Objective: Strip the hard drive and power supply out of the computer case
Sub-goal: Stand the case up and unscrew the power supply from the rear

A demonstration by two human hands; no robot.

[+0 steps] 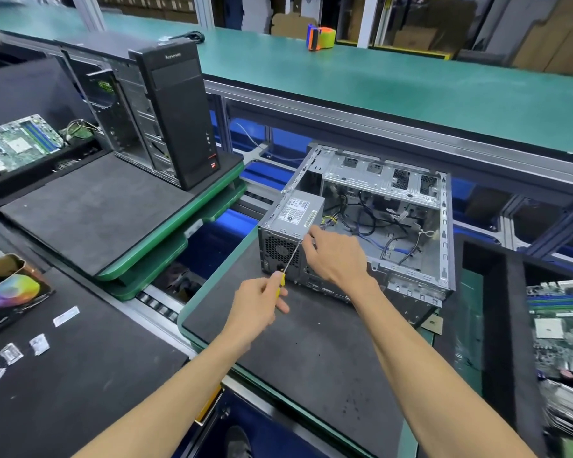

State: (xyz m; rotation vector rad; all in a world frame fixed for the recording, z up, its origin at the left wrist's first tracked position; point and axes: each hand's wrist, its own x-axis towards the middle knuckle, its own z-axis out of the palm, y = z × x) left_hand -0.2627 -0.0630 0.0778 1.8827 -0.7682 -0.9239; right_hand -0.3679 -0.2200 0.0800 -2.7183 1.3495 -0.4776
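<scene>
Left hand (257,300) grips screwdriver (286,264), right hand (336,254) pinches its shaft to steer the tip, probably onto a screw, at power supply (286,226) seated in computer case (411,233) on counter (311,352); hard drive unseen.

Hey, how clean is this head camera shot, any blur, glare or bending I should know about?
Head view: even overhead light, soft shadows, no strong glare. Wide-angle bending curves the green bench edge. The open case, the left hand holding the screwdriver and the right hand are sharp. The motherboard at the right edge smears toward the bottom corner.
</scene>
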